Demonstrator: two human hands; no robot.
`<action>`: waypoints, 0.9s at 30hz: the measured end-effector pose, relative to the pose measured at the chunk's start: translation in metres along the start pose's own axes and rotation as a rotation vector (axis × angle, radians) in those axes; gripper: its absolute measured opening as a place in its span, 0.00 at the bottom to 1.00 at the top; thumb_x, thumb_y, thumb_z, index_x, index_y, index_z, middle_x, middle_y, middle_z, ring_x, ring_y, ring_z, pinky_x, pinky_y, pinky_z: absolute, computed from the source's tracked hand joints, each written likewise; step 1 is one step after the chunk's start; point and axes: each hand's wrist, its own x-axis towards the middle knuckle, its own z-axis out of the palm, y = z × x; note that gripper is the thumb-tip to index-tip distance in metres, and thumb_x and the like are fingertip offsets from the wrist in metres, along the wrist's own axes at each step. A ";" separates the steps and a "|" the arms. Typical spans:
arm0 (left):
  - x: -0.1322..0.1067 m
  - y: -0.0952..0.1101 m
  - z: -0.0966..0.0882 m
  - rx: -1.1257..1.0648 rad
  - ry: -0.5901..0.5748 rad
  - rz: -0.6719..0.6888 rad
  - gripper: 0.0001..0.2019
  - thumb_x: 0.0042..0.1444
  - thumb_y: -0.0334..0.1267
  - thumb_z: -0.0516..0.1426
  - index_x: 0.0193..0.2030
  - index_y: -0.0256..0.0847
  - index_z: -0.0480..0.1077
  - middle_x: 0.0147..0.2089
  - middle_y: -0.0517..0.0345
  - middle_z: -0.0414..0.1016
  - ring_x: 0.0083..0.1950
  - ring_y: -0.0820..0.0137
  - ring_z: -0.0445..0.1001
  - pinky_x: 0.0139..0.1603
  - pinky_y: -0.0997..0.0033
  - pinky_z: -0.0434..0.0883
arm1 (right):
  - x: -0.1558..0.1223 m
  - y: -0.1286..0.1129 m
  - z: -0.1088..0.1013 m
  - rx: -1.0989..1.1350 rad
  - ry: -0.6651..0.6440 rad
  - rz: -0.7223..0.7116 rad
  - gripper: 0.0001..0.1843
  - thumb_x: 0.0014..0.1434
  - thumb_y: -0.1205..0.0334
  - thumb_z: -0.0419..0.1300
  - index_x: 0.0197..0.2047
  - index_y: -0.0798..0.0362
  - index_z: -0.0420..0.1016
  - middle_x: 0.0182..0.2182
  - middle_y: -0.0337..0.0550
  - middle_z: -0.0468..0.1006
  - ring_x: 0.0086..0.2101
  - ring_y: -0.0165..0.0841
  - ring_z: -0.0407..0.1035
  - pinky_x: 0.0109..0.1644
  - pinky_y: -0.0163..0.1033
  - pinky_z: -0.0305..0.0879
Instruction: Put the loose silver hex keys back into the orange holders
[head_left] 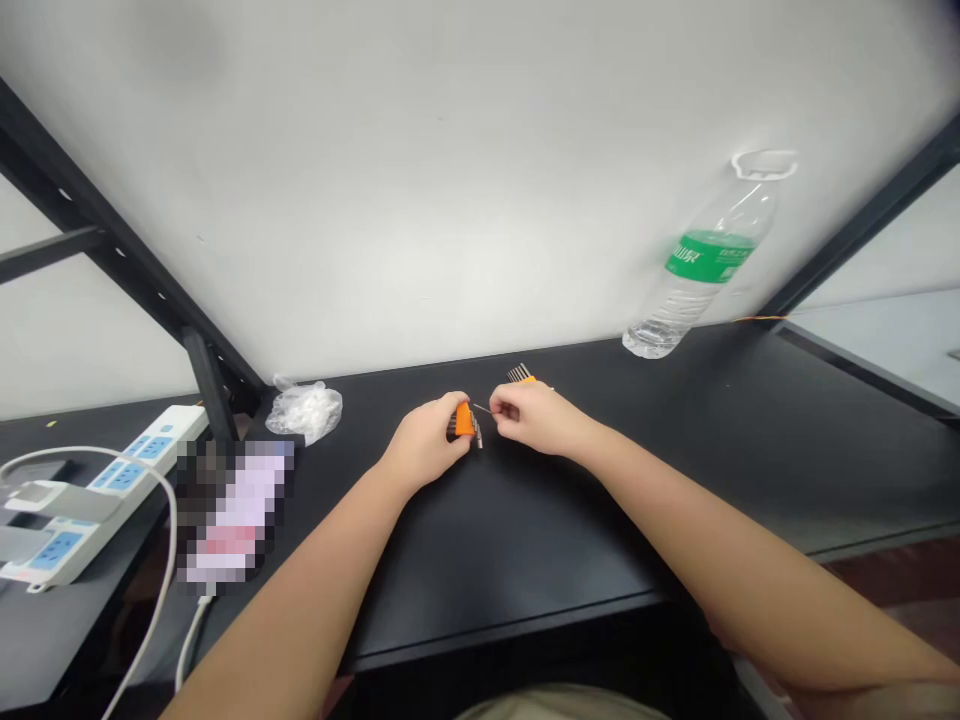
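My left hand [429,442] is closed around an orange plastic hex key holder [465,419], low over the black table. Several metal keys stick out of this holder on both sides. Just to its right, my right hand [534,415] pinches a thin metal hex key [482,408] whose free end points left at the holder. I cannot tell whether that end touches it. Behind the right hand lies a second orange holder [530,379] with several metal keys fanned upward; the hand hides part of it.
A large water bottle [709,255] with a green label stands against the wall at the back right. To the left are a crumpled clear plastic bag [306,411], a blurred-out phone [238,515] with a white cable [193,630], and a white power strip [112,495].
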 end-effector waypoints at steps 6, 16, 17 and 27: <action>0.000 -0.001 -0.001 -0.051 0.000 0.005 0.25 0.56 0.37 0.61 0.62 0.47 0.66 0.50 0.57 0.79 0.48 0.64 0.79 0.51 0.64 0.76 | -0.002 -0.003 -0.002 0.246 -0.035 0.024 0.06 0.56 0.68 0.58 0.37 0.51 0.74 0.30 0.36 0.77 0.29 0.30 0.68 0.36 0.35 0.63; -0.002 -0.003 -0.001 -0.024 0.012 0.051 0.25 0.58 0.39 0.62 0.63 0.48 0.69 0.50 0.57 0.79 0.48 0.65 0.79 0.52 0.64 0.76 | -0.001 0.008 -0.006 0.620 -0.081 0.201 0.08 0.57 0.58 0.63 0.37 0.52 0.80 0.25 0.37 0.75 0.22 0.28 0.66 0.27 0.36 0.64; -0.003 -0.003 0.000 -0.004 0.011 0.070 0.25 0.58 0.39 0.62 0.63 0.48 0.69 0.49 0.57 0.79 0.48 0.64 0.79 0.53 0.64 0.76 | 0.000 0.009 -0.006 0.690 -0.081 0.240 0.10 0.57 0.56 0.64 0.38 0.53 0.80 0.23 0.37 0.74 0.20 0.28 0.64 0.25 0.36 0.63; -0.002 0.012 0.000 0.075 0.051 0.091 0.25 0.60 0.36 0.60 0.64 0.50 0.69 0.57 0.56 0.79 0.56 0.61 0.78 0.60 0.58 0.73 | 0.009 -0.008 0.030 1.279 0.133 0.448 0.21 0.49 0.49 0.76 0.31 0.54 0.74 0.24 0.38 0.74 0.21 0.25 0.65 0.22 0.32 0.64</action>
